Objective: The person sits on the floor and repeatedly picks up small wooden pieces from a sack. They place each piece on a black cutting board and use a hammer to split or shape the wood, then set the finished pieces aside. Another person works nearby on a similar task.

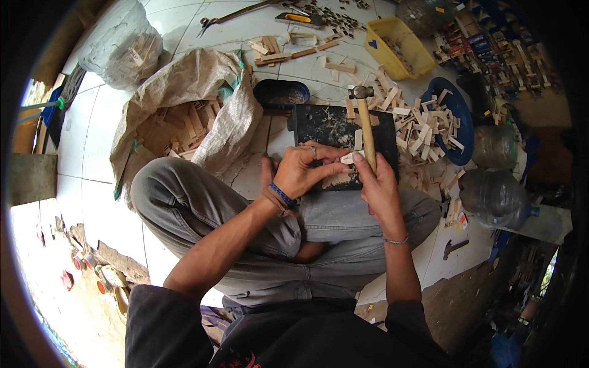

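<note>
Two hands meet at centre frame over a dark metal block (334, 132) set on the white tile floor (104, 141). Left hand (300, 172) pinches a small pale wood piece (348, 158) between fingers and thumb, resting it near the block's lower edge. Right hand (377, 187) is closed around the wooden handle of a hammer (366, 132); the handle runs up the frame, the metal head sitting above the block's upper edge. Whether the hammer head touches anything is hard to tell from this angle.

Right of the block, a loose heap of cut wood pieces (423, 132) spills across a blue tray (463, 119). Upper left, an open woven sack (196, 104) holds more wood offcuts. A yellow tub (399, 46) sits at upper right, with scissors (208, 24) near the top edge. Clear plastic jugs (494, 190) lie at right.
</note>
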Motion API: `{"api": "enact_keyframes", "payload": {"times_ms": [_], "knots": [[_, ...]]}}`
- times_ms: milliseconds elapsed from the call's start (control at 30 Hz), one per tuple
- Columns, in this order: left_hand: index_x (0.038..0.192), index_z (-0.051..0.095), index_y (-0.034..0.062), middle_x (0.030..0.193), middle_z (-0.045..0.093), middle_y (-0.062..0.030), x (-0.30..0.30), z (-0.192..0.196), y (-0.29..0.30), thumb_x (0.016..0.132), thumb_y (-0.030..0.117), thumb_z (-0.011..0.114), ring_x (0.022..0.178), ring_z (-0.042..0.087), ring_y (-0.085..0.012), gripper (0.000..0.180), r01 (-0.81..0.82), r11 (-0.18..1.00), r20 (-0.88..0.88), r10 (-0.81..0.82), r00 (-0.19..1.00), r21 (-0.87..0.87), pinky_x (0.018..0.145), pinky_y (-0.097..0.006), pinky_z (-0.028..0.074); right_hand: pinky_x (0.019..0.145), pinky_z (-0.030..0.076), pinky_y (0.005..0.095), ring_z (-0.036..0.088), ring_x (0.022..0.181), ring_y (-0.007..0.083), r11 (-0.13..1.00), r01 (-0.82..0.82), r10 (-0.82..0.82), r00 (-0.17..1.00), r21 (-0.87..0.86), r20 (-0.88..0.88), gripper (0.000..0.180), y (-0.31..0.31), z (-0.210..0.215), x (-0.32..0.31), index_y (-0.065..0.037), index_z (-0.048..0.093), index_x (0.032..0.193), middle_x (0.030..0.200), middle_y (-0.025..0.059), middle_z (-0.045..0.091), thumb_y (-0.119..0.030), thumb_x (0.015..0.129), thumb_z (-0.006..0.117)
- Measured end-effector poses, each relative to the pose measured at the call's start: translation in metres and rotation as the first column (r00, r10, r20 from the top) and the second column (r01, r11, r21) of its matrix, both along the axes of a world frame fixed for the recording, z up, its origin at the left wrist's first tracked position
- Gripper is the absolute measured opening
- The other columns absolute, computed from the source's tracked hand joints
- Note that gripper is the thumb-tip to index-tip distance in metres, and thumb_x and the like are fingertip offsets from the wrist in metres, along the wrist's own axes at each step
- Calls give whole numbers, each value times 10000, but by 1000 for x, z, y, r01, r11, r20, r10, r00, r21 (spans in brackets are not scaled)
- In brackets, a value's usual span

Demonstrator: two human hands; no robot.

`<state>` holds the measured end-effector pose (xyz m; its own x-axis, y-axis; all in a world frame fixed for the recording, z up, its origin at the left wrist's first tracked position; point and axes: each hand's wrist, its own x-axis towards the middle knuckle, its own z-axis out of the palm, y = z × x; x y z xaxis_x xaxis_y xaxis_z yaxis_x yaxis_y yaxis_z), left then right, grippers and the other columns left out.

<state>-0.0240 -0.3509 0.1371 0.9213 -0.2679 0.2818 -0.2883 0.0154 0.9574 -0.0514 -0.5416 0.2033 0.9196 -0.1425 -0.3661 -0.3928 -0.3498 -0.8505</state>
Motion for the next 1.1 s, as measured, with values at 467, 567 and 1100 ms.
{"api": "enact_keyframes", "payload": {"times_ms": [467, 567, 1100], "knots": [[1148, 803, 53, 1015, 795, -95, -1, 2, 0, 852, 180, 866, 892, 716, -163, 328, -20, 999, 14, 20, 1000, 32, 833, -305, 557, 788, 576, 379, 766, 990, 312, 730, -267, 521, 813, -629, 260, 552, -41, 51, -75, -122, 470, 1582, 1187, 222, 736, -42, 1047, 578], [1140, 803, 48, 1012, 796, -98, -2, 1, -1, 852, 172, 866, 884, 718, -163, 320, -31, 999, -4, 32, 999, 20, 826, -300, 561, 806, 582, 393, 760, 1006, 332, 737, -296, 500, 843, -607, 197, 563, -42, 52, -80, -117, 480, 1575, 1191, 229, 731, -9, 1032, 587], [1148, 799, 45, 973, 783, -102, -2, 0, -3, 845, 161, 872, 864, 707, -157, 332, -41, 999, 22, 41, 999, 34, 788, -300, 564, 828, 592, 390, 746, 1076, 336, 753, -175, 482, 803, -635, 351, 579, -46, 40, -87, -82, 455, 1580, 1265, 234, 705, 15, 1023, 582]]}}
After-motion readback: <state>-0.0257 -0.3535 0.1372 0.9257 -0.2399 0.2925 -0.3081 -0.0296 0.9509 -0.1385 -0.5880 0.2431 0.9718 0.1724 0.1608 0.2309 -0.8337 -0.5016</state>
